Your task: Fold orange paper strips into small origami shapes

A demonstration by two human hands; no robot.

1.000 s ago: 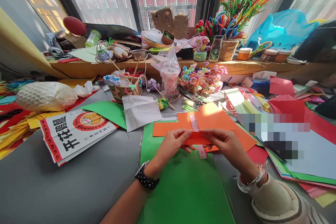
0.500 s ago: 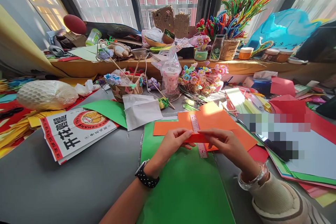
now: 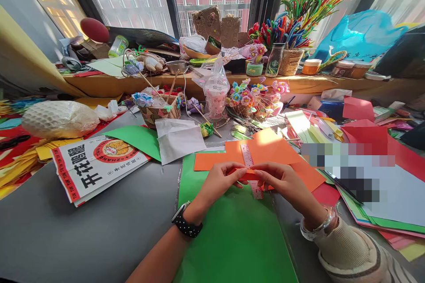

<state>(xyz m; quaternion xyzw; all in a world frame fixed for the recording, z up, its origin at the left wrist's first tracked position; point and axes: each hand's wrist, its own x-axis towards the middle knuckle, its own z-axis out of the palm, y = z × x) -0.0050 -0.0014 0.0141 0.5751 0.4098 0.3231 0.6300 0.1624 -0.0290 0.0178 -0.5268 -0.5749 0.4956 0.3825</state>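
My left hand [image 3: 217, 182] and my right hand [image 3: 282, 181] pinch a small piece of orange-red paper [image 3: 249, 175] between their fingertips, held just above the table. Under it lies a clear patterned ruler [image 3: 248, 159] across a larger orange paper sheet [image 3: 265, 150]. Both rest partly on a big green sheet [image 3: 232, 234] in front of me. A black watch is on my left wrist and clear bangles are on my right wrist.
A printed paper bag [image 3: 93, 166] lies at the left, with a white wrapped bundle [image 3: 58, 119] behind it. A woven basket [image 3: 159, 112], a plastic cup [image 3: 215, 97], paper flowers [image 3: 255, 97] and stacked coloured sheets [image 3: 365, 141] crowd the far and right side. A cluttered windowsill [image 3: 199, 82] runs behind.
My fingertips have drawn closer together on the small orange-red paper, which looks narrower now. The hands stay in the same place.
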